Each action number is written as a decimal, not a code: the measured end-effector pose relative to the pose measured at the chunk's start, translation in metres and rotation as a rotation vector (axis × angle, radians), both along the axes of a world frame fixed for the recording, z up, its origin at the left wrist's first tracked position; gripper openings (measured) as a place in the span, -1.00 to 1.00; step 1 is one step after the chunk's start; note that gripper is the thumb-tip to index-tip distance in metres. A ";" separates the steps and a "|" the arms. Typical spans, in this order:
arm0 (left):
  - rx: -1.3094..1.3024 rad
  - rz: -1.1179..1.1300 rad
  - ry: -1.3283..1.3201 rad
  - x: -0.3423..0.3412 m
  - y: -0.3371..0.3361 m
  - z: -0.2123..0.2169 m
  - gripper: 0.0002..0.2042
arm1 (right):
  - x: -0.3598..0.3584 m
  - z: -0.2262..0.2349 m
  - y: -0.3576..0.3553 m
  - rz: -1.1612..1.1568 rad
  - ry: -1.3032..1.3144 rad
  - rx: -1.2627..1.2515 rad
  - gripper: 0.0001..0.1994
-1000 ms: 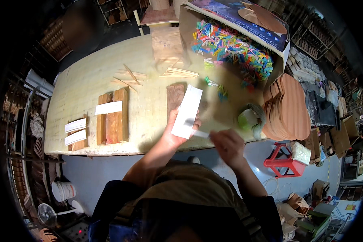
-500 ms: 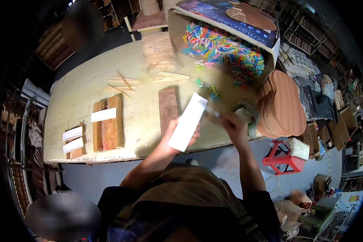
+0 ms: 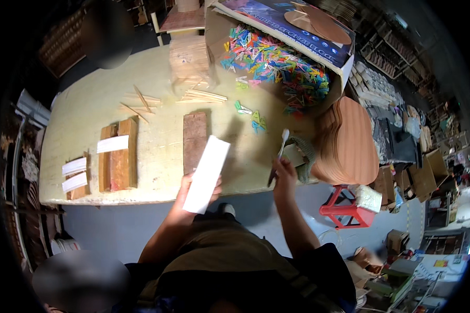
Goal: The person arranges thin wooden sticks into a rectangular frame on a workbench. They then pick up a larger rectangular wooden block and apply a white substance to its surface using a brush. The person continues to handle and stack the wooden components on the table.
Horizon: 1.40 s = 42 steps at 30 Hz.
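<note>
My left hand (image 3: 185, 192) grips a long white rectangular piece (image 3: 208, 175) by its lower part and holds it tilted, above the table's front edge. In my right hand (image 3: 284, 177) is a toothbrush (image 3: 285, 135), its pale head pointing up and its dark handle sticking out below my fist. The brush is apart from the white piece. Just beyond my right hand sits a container wrapped in grey-green cloth (image 3: 308, 151). A brown wooden block (image 3: 194, 135) lies on the table behind the white piece.
At the left, white strips (image 3: 113, 144) lie across wooden blocks (image 3: 128, 156). Thin wooden sticks (image 3: 206, 95) lie farther back. A carton (image 3: 344, 70) holds many coloured clothespins (image 3: 277, 62). Stacked brown curved boards (image 3: 347, 141) stand right, above a red stool (image 3: 344, 208).
My right hand has drawn the toothbrush away from the white piece and turned it upright. My left hand has brought the white piece lower and closer to me. The whole view has shifted slightly.
</note>
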<state>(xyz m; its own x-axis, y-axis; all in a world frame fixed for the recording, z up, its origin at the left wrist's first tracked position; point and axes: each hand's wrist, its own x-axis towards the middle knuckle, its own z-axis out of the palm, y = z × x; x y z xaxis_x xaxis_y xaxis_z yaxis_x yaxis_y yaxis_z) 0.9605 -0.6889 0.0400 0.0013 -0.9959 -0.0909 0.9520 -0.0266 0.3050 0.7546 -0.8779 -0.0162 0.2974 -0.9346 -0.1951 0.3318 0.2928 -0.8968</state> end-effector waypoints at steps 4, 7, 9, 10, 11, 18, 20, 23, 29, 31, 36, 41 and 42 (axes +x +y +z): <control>0.082 0.194 0.100 0.000 0.049 -0.012 -0.41 | 0.011 -0.028 0.032 -0.166 -0.037 0.144 -0.84; 0.091 0.317 0.125 0.000 0.096 -0.026 -0.41 | 0.017 -0.030 0.033 -0.176 -0.046 0.152 -0.80; 0.169 0.351 0.105 -0.001 0.124 -0.038 -0.42 | 0.013 -0.021 0.040 -0.136 0.005 0.104 -0.78; 0.187 0.372 0.118 -0.005 0.136 -0.053 -0.42 | 0.010 -0.011 0.048 -0.120 0.054 0.069 -0.79; 0.154 0.396 0.135 -0.010 0.149 -0.060 -0.44 | 0.009 -0.003 0.058 -0.089 0.092 0.061 -0.76; -0.044 0.452 0.259 -0.068 0.269 -0.126 -0.55 | 0.006 -0.009 0.152 0.120 0.264 -0.062 -0.59; 0.159 0.544 0.132 -0.087 0.329 -0.123 -0.55 | 0.018 -0.010 0.181 0.324 0.300 -0.096 -0.63; 0.165 0.740 0.236 -0.119 0.401 -0.158 -0.54 | 0.044 -0.002 0.233 0.587 0.291 -0.135 -0.70; 0.141 1.209 0.288 -0.161 0.511 -0.194 -0.58 | 0.102 -0.008 0.334 0.779 0.313 -0.218 -0.73; 0.170 1.291 0.359 -0.169 0.532 -0.200 -0.61 | 0.116 -0.015 0.359 0.787 0.327 -0.274 -0.76; 0.216 1.375 0.464 -0.194 0.556 -0.246 -0.53 | 0.130 -0.032 0.392 0.836 0.366 -0.281 -0.78; 0.189 1.412 0.522 -0.208 0.555 -0.275 -0.57 | 0.136 -0.049 0.403 0.786 0.434 -0.299 -0.81; 0.224 1.433 0.513 -0.210 0.552 -0.277 -0.58 | 0.140 -0.054 0.403 0.773 0.441 -0.307 -0.81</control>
